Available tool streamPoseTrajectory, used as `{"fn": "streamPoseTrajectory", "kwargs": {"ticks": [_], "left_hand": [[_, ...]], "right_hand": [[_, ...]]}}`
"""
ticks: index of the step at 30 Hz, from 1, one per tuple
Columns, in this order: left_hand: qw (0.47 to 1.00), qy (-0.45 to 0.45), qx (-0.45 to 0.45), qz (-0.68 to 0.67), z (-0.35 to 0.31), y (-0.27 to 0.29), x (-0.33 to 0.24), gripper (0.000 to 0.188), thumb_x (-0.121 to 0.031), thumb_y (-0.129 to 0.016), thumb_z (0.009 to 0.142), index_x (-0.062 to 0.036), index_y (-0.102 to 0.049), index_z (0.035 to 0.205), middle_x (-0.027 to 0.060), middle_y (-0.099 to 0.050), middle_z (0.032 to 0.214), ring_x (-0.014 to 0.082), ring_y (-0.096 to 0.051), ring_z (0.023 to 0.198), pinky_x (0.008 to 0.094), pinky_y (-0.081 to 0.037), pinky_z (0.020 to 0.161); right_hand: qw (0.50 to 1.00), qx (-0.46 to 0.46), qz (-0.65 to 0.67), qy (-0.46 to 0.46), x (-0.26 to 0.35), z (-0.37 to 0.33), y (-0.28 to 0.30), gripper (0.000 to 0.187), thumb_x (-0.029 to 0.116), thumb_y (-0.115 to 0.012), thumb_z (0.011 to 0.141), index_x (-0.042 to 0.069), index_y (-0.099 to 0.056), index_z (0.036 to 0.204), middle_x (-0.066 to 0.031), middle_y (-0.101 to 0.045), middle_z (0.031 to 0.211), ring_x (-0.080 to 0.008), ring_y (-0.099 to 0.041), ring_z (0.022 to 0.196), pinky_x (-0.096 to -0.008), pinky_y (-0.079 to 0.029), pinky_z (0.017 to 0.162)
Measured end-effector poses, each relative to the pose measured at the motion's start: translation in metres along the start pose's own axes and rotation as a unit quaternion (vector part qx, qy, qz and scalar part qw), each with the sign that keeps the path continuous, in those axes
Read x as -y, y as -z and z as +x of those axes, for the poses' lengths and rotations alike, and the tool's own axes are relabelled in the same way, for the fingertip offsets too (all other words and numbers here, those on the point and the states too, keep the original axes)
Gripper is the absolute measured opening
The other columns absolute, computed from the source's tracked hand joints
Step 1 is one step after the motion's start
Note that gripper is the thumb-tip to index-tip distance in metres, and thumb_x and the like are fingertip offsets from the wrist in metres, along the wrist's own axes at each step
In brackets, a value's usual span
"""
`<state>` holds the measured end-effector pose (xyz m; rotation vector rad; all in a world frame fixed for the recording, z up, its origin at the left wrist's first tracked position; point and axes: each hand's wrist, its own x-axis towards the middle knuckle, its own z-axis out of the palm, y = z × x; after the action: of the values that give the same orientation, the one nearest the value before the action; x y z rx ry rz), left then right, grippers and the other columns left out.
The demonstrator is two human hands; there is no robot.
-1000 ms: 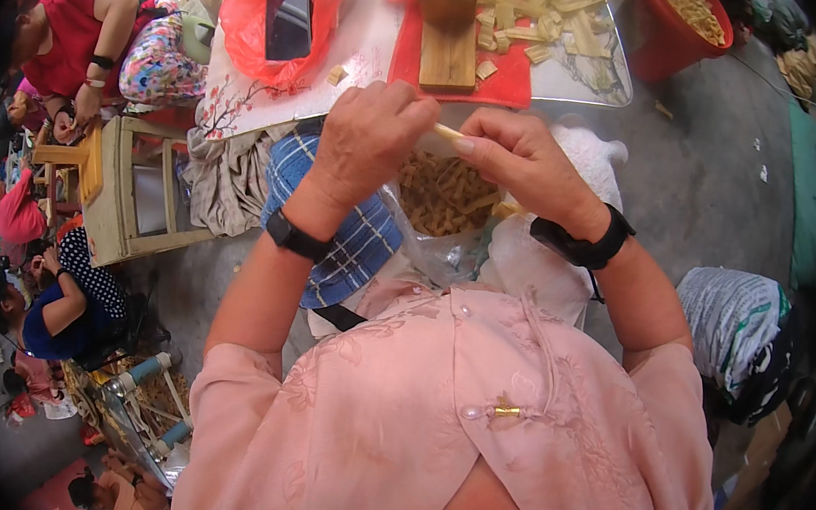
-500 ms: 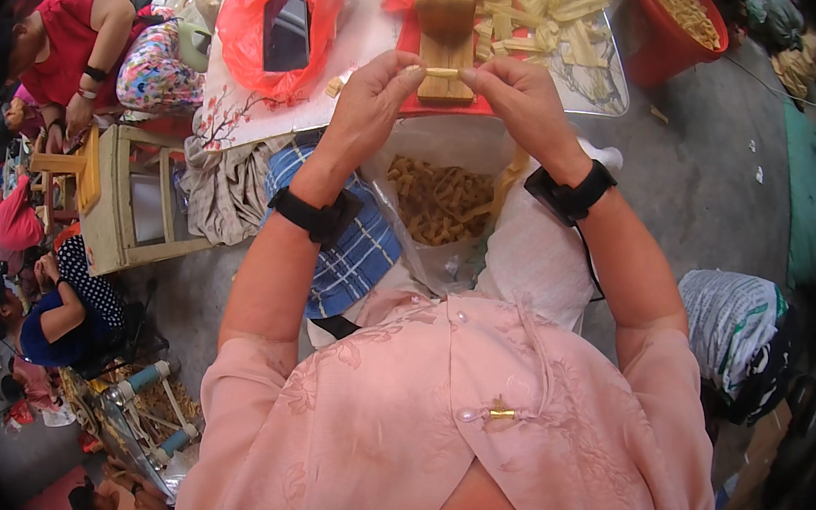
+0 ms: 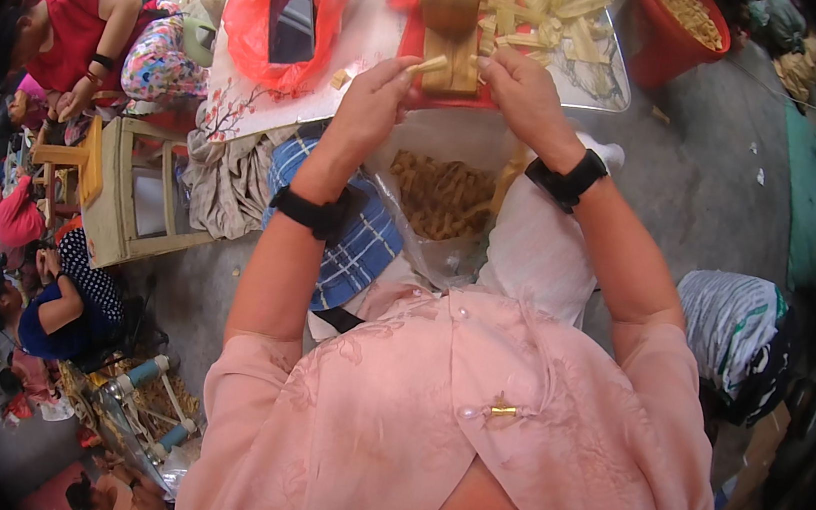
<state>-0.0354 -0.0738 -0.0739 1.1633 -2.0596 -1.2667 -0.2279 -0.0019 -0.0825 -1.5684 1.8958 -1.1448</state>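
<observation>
A short pale-yellow folded strip (image 3: 432,63) sticks out from the pinched thumb and finger of my left hand (image 3: 373,100), tilted up to the right. My right hand (image 3: 527,92) is closed in a pinch a little to the right. Whether a strip sits in that pinch is hard to make out. Between and just beyond the hands stands a wooden block tool (image 3: 454,69) with an upright part, on a red sheet (image 3: 406,48). Loose flat pale strips (image 3: 566,16) lie heaped behind my right hand. Below the hands, an open clear plastic bag (image 3: 410,240) holds many folded brownish-yellow pieces (image 3: 442,198).
A red plastic bag (image 3: 242,35) with a dark phone-like slab (image 3: 292,22) lies on the table's left. A red bucket (image 3: 653,51) of pale pieces stands at the far right. Left are a wooden stool (image 3: 118,192) and several seated people. A blue checked cloth (image 3: 358,249) covers my left lap.
Both hands held the strip level between them before. Now my right hand has come away to the right, and the strip stays tilted in my left hand.
</observation>
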Motion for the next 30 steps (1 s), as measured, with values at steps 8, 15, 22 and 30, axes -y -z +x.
{"fn": "streamPoseTrajectory", "kwargs": {"ticks": [8, 15, 22, 30], "left_hand": [[0.902, 0.057, 0.065, -0.423, -0.039, 0.001, -0.015, 0.029, -0.008, -0.055, 0.090, 0.0024, -0.052, 0.117, 0.0089, -0.064, 0.098, 0.0123, -0.061, 0.083, 0.0234, -0.049, 0.078], [0.966, -0.018, -0.004, -0.259, -0.057, -0.013, -0.022, 0.022, 0.002, -0.057, 0.085, -0.0015, -0.060, 0.106, 0.0017, -0.063, 0.090, 0.0084, -0.057, 0.078, 0.0216, -0.046, 0.073], [0.994, -0.041, -0.046, -0.095, -0.066, -0.016, -0.016, 0.017, 0.003, -0.059, 0.081, 0.0016, -0.064, 0.097, 0.0023, -0.061, 0.087, 0.0096, -0.056, 0.080, 0.0215, -0.045, 0.075], [0.951, 0.123, 0.233, -0.165, -0.085, -0.023, 0.013, 0.029, -0.027, -0.053, 0.093, -0.0064, -0.058, 0.113, 0.0020, -0.059, 0.108, 0.0124, -0.058, 0.092, 0.0310, -0.048, 0.079]], "right_hand": [[0.941, 0.029, 0.338, 0.003, 0.026, -0.046, -0.012, 0.016, 0.017, -0.052, 0.091, 0.001, -0.052, 0.092, -0.0029, -0.059, 0.074, -0.0092, -0.054, 0.060, -0.0243, -0.045, 0.056], [0.907, 0.087, 0.399, -0.104, 0.049, -0.066, -0.011, 0.020, 0.022, -0.062, 0.088, 0.004, -0.056, 0.094, 0.0029, -0.055, 0.073, -0.0025, -0.048, 0.055, -0.0169, -0.039, 0.046], [0.931, 0.016, 0.359, -0.061, 0.043, -0.065, -0.008, 0.022, 0.025, -0.057, 0.090, 0.003, -0.055, 0.093, 0.0020, -0.054, 0.072, -0.0049, -0.050, 0.060, -0.0203, -0.041, 0.052], [0.931, -0.075, 0.030, 0.356, 0.056, -0.075, -0.017, 0.012, 0.013, -0.055, 0.084, 0.008, -0.061, 0.094, -0.0052, -0.059, 0.082, -0.0209, -0.058, 0.073, -0.0302, -0.047, 0.066]]}}
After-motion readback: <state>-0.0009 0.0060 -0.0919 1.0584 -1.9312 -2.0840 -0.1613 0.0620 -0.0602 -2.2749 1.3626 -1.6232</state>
